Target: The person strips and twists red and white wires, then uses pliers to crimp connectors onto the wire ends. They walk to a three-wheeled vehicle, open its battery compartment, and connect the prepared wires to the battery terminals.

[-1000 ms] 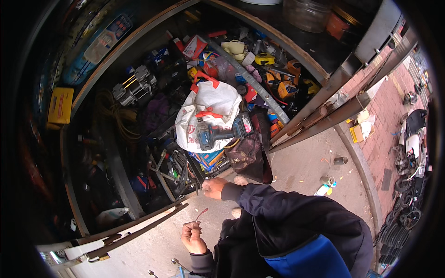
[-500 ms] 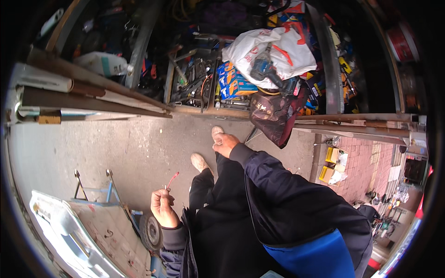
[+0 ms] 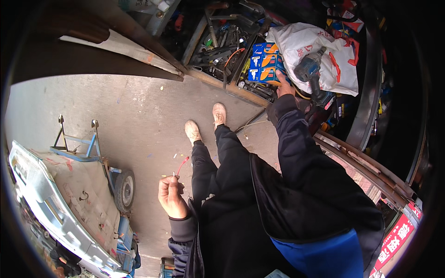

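Clearly, the right hand [image 3: 284, 85] has little room; it reaches over the cabinet's front ledge [image 3: 250, 96], with small blue-and-orange boxes [image 3: 266, 62] on one side and a white bag [image 3: 289, 34] close on the other; one finger lies along the boxes' near edge, touching it, though whether the other fingers are together or apart cannot be told, as they are partly hidden. A cordless drill [image 3: 311, 72] lies on the bag, just beside that hand; left of the boxes is a compartment of hand tools [image 3: 215, 53], its rim running into the same ledge.

The left hand [image 3: 171, 197] is well apart from every cabinet edge, held above the floor [image 3: 153, 125] with space around it; its thumb and fingers are pinched together on the end of a short red wire [image 3: 184, 163], whose free end points up and away from the fingertips.

Below, the floor is grey concrete with pale specks, spreading from the ledge past the person's light shoes [image 3: 193, 132]; to the left stands a cart with a wheel [image 3: 124, 191] and a blue frame [image 3: 79, 157]; dark metal panels [image 3: 116, 60] close off the upper left; a red sign [image 3: 396, 241] shows at lower right.
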`<state>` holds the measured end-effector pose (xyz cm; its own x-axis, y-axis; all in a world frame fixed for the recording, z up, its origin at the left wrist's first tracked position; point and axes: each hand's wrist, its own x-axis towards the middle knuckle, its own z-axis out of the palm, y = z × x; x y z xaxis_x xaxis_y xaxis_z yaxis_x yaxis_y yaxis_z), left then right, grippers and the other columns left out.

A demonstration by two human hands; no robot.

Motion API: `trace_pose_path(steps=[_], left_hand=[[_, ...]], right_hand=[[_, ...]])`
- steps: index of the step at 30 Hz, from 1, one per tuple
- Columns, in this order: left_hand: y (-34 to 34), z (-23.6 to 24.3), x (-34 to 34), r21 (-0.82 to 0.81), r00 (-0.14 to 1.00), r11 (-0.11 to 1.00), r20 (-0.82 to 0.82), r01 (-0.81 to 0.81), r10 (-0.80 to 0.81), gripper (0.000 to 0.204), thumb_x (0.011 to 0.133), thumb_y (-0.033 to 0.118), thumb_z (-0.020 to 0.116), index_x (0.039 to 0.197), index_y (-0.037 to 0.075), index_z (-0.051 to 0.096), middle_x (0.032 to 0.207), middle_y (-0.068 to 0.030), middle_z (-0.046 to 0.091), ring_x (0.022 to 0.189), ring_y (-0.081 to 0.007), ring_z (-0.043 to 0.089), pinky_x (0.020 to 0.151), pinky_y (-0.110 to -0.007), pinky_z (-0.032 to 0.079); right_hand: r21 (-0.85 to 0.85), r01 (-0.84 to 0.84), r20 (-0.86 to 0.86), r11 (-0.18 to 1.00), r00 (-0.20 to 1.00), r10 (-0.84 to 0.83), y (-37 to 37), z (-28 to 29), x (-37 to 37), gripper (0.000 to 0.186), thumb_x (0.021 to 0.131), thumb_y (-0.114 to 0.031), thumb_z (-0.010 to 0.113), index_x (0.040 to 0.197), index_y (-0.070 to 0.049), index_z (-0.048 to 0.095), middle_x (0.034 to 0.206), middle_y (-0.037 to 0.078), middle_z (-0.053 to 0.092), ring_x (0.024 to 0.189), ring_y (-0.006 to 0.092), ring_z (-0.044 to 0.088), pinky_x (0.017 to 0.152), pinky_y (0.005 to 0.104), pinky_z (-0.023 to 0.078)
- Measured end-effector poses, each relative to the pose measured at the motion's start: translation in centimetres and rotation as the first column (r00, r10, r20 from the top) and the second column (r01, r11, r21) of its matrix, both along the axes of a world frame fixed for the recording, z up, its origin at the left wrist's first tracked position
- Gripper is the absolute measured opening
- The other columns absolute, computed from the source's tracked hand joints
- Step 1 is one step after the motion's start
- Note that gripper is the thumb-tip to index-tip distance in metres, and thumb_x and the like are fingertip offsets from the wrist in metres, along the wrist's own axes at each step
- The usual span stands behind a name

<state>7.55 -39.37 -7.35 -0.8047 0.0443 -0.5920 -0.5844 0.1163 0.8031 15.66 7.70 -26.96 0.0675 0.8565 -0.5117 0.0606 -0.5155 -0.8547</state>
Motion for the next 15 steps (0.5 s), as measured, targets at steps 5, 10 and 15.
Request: trace_pose_path(steps=[5,10,15], left_hand=[[2.6,0.2,0.7,-0.021,0.999,0.999,0.024,0.041,-0.04,0.019,0.105,0.018,0.065,0.094,0.003,0.065,0.074,-0.0013,0.059,0.065,-0.007,0.049,0.061,-0.023,0.038],[4.9,0.5,0.4,-0.035,0.993,0.993,0.039,0.109,-0.108,0.02,0.105,0.019,0.065,0.094,0.002,0.064,0.075,-0.0019,0.061,0.065,-0.007,0.049,0.062,-0.022,0.038],[5.4,0.7,0.7,-0.057,0.99,0.989,0.004,0.14,-0.14,0.021,0.104,0.022,0.066,0.095,0.003,0.065,0.072,-0.0011,0.059,0.063,-0.0062,0.046,0.06,-0.022,0.035]], right_hand=[[0.215,-0.204,0.136,0.955,0.975,0.177,2.1,-1.3,-0.1,0.088,0.068,-0.021,0.1,0.138,0.006,0.054,0.132,0.019,0.065,0.11,0.0246,0.066,0.098,0.0389,0.056],[0.233,-0.349,0.048,0.908,0.936,0.348,1.2,0.8,-0.2,0.077,0.071,-0.008,0.094,0.137,0.005,0.057,0.129,0.016,0.066,0.106,0.0237,0.069,0.095,0.0393,0.058],[-0.207,-0.261,0.151,0.943,0.944,0.295,3.1,4.0,0.5,0.06,0.074,-0.039,0.087,0.119,-0.004,0.069,0.114,0.01,0.073,0.101,0.024,0.071,0.093,0.0352,0.052]])
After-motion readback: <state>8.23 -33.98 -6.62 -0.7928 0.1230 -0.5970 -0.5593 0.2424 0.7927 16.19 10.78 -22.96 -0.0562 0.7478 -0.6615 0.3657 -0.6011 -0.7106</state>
